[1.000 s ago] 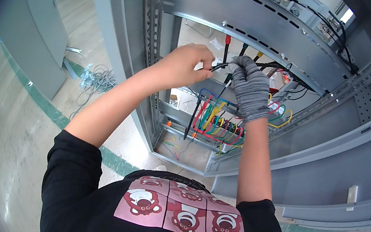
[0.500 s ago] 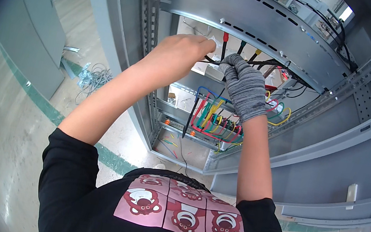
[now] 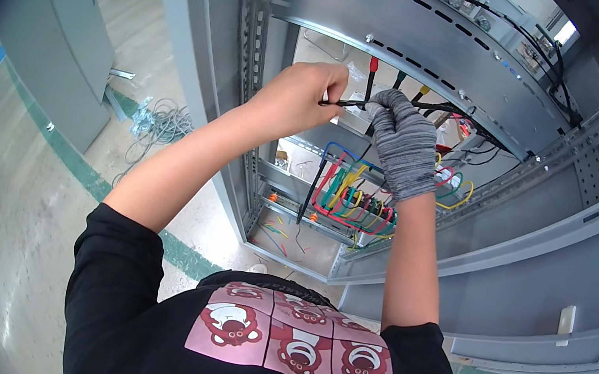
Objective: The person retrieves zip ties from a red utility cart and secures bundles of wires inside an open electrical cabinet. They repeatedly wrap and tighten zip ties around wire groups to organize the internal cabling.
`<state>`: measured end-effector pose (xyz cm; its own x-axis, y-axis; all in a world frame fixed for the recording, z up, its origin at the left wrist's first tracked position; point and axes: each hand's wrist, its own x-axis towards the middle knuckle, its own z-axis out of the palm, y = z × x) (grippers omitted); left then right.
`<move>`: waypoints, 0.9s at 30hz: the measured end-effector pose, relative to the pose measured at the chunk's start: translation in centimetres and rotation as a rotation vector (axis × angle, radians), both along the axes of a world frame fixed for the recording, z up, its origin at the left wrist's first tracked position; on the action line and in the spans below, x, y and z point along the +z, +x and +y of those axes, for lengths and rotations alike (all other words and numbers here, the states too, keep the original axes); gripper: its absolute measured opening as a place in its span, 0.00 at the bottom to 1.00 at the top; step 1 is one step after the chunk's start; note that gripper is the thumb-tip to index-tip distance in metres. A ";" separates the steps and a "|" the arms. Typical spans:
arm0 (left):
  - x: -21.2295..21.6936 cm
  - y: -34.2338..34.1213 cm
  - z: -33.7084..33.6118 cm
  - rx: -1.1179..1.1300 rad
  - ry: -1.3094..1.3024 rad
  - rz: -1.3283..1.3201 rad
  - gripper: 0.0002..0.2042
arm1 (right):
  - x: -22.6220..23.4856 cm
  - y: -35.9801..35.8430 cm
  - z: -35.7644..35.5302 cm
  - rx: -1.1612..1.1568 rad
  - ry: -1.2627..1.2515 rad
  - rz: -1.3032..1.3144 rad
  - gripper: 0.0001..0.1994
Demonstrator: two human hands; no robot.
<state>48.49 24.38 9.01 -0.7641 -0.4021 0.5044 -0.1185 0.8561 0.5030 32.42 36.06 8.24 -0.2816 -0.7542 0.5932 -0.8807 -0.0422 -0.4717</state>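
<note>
Left hand, bare: fingers pinched on black wire. Right hand, grey glove: closed on same wire, just beside. Wire held before grey cabinet, above coloured wires.

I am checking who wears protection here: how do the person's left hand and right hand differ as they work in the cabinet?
The left hand is bare, while the right hand wears a grey knitted glove. The left hand comes in from the left with its fingers pinched on the black wires; the right hand rises from below and curls over them from the right. Both are raised to the same wire bundle inside the grey metal cabinet.
</note>
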 end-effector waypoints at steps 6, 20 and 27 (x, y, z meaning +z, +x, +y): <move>0.7 0.6 0.9 0.069 -0.399 0.116 0.08 | -0.7 -0.5 -0.3 -0.029 0.051 0.075 0.10; -1.2 2.3 0.7 -0.005 -0.264 0.024 0.05 | -0.8 0.2 -0.8 -0.083 -0.062 0.165 0.08; 0.4 1.0 1.2 0.143 -0.127 0.025 0.06 | -0.9 -0.2 -0.5 -0.056 -0.061 0.126 0.08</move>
<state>49.52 25.55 9.36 -0.6904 -0.4375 0.5761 -0.2323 0.8883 0.3962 32.19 35.59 7.30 -0.2429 -0.7010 0.6705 -0.9347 -0.0159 -0.3552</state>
